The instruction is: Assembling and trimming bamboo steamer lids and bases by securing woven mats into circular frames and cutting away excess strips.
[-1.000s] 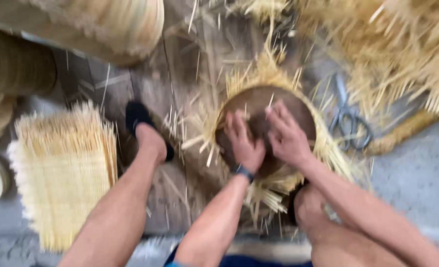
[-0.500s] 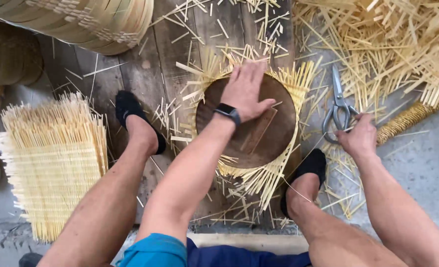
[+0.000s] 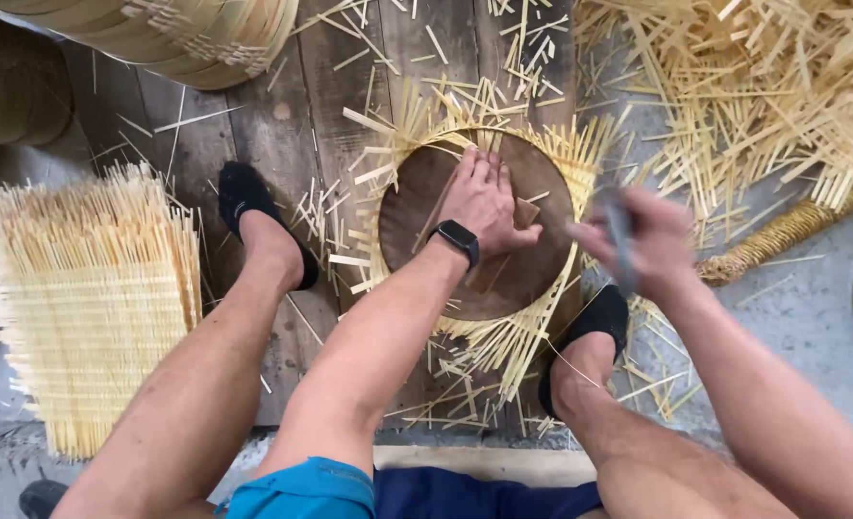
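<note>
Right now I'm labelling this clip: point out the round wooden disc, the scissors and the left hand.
round wooden disc (image 3: 417, 207), head view, bare brown surface left of the hand.
scissors (image 3: 621, 235), head view, blurred grey metal in the right hand's grip.
left hand (image 3: 484, 197), head view, back of the hand, flat on the disc.

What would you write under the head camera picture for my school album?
Left hand presses a round brown disc on fringed bamboo strips; right hand holds blurred scissors.
</note>
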